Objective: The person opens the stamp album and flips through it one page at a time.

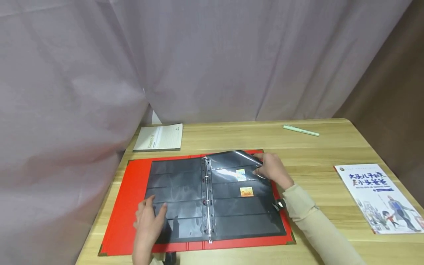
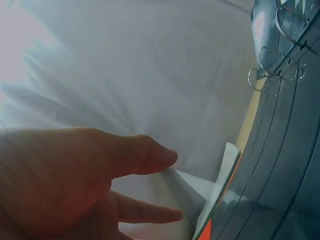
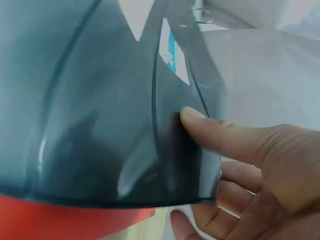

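A person's right hand point(image 1: 273, 171) pinches the far outer part of a glossy black pocket page point(image 1: 245, 224), curling the flexible plastic upward, while the left hand point(image 1: 149, 221), fingers point(image 2: 142, 155) spread wide, is at the left page point(image 1: 182, 191); whether it touches is unclear. The smooth red album point(image 1: 126, 198), rectangular with capped corners, lies open on the wood-grain surface point(image 1: 232, 136), its long axis running left to right, its shiny ring spine point(image 1: 208, 191) pointing away from the person toward a softly creased curtain point(image 1: 212, 66). Two small, colorful rectangular stamps point(image 1: 246, 191) show on the right side.
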A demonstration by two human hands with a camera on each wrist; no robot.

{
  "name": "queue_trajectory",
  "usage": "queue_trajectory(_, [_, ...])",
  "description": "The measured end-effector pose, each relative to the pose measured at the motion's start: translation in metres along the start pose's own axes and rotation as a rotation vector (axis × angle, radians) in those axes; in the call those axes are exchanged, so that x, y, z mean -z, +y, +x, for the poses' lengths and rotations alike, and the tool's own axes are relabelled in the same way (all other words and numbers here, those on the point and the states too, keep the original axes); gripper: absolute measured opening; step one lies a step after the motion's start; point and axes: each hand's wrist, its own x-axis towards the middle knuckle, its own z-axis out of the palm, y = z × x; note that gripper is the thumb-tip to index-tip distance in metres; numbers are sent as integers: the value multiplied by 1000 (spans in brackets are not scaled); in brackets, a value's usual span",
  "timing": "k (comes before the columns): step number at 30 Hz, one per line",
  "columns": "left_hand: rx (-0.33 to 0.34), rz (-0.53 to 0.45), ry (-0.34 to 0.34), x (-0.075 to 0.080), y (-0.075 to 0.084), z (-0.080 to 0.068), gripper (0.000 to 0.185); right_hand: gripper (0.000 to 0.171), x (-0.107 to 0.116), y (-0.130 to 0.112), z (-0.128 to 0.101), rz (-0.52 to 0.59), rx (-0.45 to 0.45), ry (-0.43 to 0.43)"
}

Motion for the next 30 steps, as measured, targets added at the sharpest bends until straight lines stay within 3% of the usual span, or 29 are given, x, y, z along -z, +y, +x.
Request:
queue_trajectory(4, [-62,1,-5,-2,5,1,59,81,6,-2,0,74,-39,-25])
queue_trajectory(8, [-85,17,3,-3,12,2,59,82,12,-4,-2,107,-6,-53])
queue_trajectory(13, [-85,36,-4,-7,19,3,60,76,18,-5,-9,141,135,-86])
queue_trajectory(20, [-96,37,-27,-9,25,2,62,86,27,-1,-23,167,321,-172])
queue_trajectory(23, [-113,29,-26,-9,27,2,62,93,30,-1,-29,200,325,-190])
queue_trajectory(30, [-143,18,-29,-6,34,3,62,105,40,-7,-40,344,242,-215])
